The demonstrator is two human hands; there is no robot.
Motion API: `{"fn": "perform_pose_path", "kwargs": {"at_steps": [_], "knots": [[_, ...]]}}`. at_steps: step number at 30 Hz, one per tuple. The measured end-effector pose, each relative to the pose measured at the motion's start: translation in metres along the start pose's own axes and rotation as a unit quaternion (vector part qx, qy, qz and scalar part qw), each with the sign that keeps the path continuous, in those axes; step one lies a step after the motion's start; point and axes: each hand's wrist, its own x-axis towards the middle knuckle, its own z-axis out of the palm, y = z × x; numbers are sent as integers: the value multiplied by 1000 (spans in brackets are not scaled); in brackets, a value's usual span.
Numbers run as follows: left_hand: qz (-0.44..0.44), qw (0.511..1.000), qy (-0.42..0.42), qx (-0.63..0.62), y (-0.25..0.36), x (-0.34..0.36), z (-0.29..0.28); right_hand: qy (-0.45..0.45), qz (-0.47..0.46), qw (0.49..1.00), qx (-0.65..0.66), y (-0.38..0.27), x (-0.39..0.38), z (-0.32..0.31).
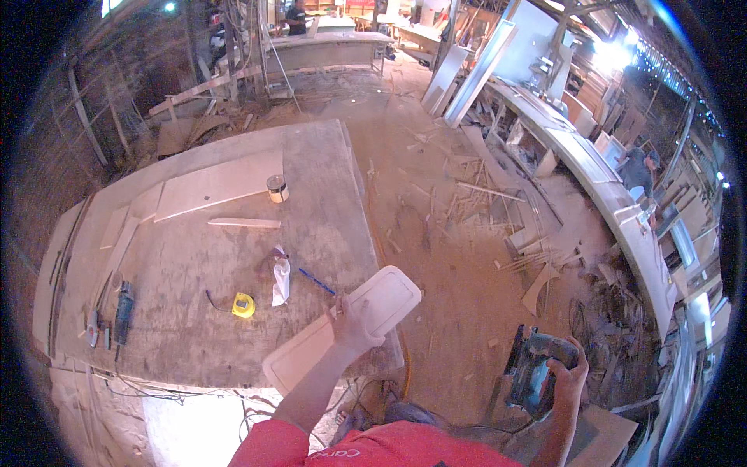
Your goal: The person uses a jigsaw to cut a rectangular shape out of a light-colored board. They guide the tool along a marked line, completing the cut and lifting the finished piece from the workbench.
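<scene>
A pale wooden panel [389, 296] with rounded corners and a line running inside its edge slants across the near right corner of the workbench [226, 342], its far end jutting past the side. My left hand [354, 323] grips it near the middle, fingers at its far edge. Off to the right, over the floor, my right hand [572, 370] is wrapped round the handle of a teal and black jigsaw [537, 370]. On the bench by the panel lie a blue pencil [317, 281], a white crumpled packet [281, 280] and a yellow tape measure [243, 305].
Farther left on the bench are an angle grinder [123, 315], a small can [277, 188] and flat boards [222, 183]. Wood offcuts [498, 194] litter the floor to the right. A long side bench [583, 159] runs beyond them, where another person [638, 165] is.
</scene>
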Motion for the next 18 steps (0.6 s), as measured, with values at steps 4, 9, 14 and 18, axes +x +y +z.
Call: {"fn": "perform_pose_path", "kwargs": {"at_steps": [4, 9, 14, 18], "knots": [[72, 996, -23, 56, -18, -13, -14, 22, 37, 999, 31, -2, -10, 4], [152, 979, -107, 80, -38, -28, -20, -11, -4, 1000, 0, 81, 32, -9], [214, 950, -153, 166, -75, -31, -32, -53, 88, 994, -23, 24, 69, 54], [206, 963, -106, 137, -69, -47, -34, -104, 56, 993, -11, 39, 93, 68]]}}
